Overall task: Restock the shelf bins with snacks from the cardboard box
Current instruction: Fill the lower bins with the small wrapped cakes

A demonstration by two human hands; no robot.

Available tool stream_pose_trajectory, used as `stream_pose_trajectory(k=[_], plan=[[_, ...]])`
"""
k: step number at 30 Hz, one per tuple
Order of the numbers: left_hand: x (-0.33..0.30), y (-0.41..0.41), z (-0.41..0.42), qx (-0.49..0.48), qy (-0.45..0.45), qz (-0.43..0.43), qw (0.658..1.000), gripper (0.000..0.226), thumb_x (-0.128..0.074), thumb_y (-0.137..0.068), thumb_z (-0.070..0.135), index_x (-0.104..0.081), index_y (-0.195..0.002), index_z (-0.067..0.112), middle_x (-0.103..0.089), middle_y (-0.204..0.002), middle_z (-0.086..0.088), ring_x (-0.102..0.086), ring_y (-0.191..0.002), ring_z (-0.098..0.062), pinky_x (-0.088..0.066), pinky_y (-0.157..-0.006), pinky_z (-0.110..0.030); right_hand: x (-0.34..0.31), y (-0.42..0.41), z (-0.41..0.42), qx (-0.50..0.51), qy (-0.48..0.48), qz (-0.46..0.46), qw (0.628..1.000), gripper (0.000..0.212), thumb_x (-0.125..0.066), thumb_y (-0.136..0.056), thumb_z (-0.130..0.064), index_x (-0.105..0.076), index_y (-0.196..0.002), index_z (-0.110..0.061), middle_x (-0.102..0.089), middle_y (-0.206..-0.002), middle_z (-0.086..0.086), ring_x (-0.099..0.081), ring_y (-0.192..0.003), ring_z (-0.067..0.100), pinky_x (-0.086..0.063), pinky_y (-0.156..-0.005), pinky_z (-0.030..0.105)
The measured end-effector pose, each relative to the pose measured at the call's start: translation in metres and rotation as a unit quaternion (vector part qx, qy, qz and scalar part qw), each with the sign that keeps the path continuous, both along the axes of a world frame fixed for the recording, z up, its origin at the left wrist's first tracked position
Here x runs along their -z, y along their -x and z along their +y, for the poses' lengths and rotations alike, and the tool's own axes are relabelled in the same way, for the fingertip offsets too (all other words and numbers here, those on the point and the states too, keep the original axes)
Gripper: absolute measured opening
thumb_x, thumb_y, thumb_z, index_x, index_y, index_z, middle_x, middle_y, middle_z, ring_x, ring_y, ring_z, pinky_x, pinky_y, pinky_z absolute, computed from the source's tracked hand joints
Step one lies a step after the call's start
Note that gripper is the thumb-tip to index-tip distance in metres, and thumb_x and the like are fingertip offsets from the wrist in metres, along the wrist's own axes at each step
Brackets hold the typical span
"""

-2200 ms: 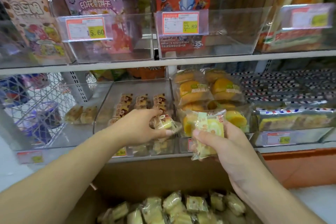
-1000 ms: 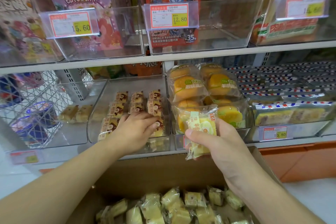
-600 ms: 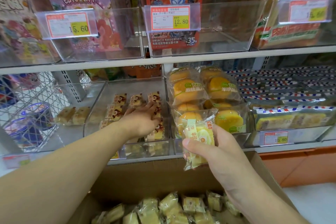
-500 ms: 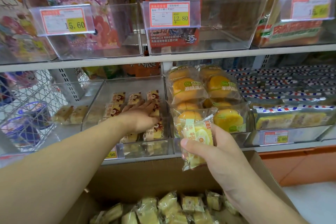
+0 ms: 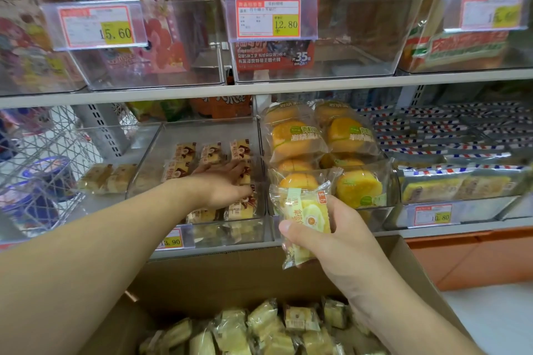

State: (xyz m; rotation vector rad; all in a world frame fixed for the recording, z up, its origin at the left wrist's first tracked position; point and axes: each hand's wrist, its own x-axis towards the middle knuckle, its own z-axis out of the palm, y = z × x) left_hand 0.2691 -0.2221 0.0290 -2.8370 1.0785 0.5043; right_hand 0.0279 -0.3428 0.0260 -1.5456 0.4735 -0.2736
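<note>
Shop shelving, two tiers of clear plastic bins with price tags on the fronts; cardboard box [image 5: 403, 262] open below the lower shelf, its bottom covered with wrapped yellow snack cakes [image 5: 259, 328].

Left hand [image 5: 227, 184] reached into the middle lower bin [image 5: 202, 130], fingers straight and flat, palm down, resting on the brown-labelled cake packs [image 5: 184, 153] in rows there. Holding nothing, as far as visible; fingertips partly lost among the packs.

Right hand [image 5: 331, 242] just in front of the shelf edge, above the box, thumb and fingers curled round one yellow snack pack [image 5: 305, 219], held upright, label toward camera. Behind it, neighbouring bin of round orange cakes [image 5: 297, 138], stacked high.

Step in hand, by judgement: levelling and squaring the row before the next pack goes in.

Advice for doing it well:
- Press rows flat and back, to open a slot at the front.
- Check label of held pack against bin stock; its wrapper looks yellower than the brown-labelled packs, so possibly the wrong bin.
- Pass pack over the bin's front wall, label forward.
- Light grip only; soft cake, thin crinkly wrapper, easily crushed.
</note>
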Motion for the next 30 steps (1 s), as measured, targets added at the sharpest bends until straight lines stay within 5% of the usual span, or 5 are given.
stream_pose_trajectory(k=[8, 14, 17, 19, 30], plan=[[-0.027, 0.080, 0.037, -0.100, 0.378, 0.026, 0.920, 0.044, -0.046, -0.109, 0.046, -0.051, -0.150, 0.032, -0.059, -0.147, 0.010, -0.057, -0.129, -0.010, -0.049, -0.100, -0.029, -0.006, 0.001, 0.008, -0.011, -0.107, 0.015, 0.994, 0.055, -0.078, -0.082, -0.051, -0.065, -0.133, -0.034, -0.076, -0.124, -0.004, -0.073, -0.115, 0.022, -0.052, -0.108, 0.053], [-0.028, 0.170, 0.114, -0.179, 0.439, 0.374, 0.797, 0.067, -0.082, -0.080, 0.060, -0.053, -0.139, 0.052, -0.066, -0.133, 0.026, -0.067, -0.120, -0.002, -0.055, -0.105, -0.038, -0.014, 0.000, 0.045, -0.077, -0.150, 0.020, 0.985, 0.014, -0.066, -0.101, -0.027, -0.076, -0.106, -0.019, -0.082, -0.099, 0.002, -0.079, -0.092, 0.018, -0.061, -0.089, 0.039], [-0.014, 0.178, 0.144, -0.259, 0.500, 0.434, 0.703, 0.057, -0.089, -0.079, 0.029, -0.066, -0.131, 0.030, -0.079, -0.115, -0.002, -0.078, -0.099, -0.018, -0.064, -0.082, -0.038, -0.018, 0.000, 0.080, -0.139, -0.064, 0.048, 0.987, 0.020, -0.071, -0.096, -0.036, -0.080, -0.084, -0.023, -0.079, -0.078, -0.014, -0.073, -0.073, -0.003, -0.054, -0.066, 0.016], [-0.016, 0.177, 0.165, -0.298, 0.536, 0.427, 0.664, 0.049, -0.093, -0.073, 0.026, -0.075, -0.118, 0.021, -0.079, -0.101, -0.014, -0.076, -0.080, -0.019, -0.061, -0.065, -0.032, -0.017, -0.001, 0.103, -0.166, -0.002, 0.066, 0.984, 0.016, -0.072, -0.093, -0.049, -0.082, -0.093, -0.037, -0.079, -0.092, -0.016, -0.073, -0.088, -0.004, -0.053, -0.083, 0.021], [-0.033, 0.117, 0.262, -0.346, 0.629, 0.291, 0.632, 0.043, -0.083, -0.085, 0.019, -0.065, -0.124, 0.016, -0.080, -0.099, -0.019, -0.079, -0.093, -0.034, -0.067, -0.078, -0.045, -0.044, -0.071, 0.193, -0.197, 0.329, -0.063, 0.921, 0.103, -0.091, -0.081, -0.032, -0.025, -0.154, -0.059, -0.025, -0.147, -0.045, -0.043, -0.133, -0.012, -0.050, -0.110, 0.031]])
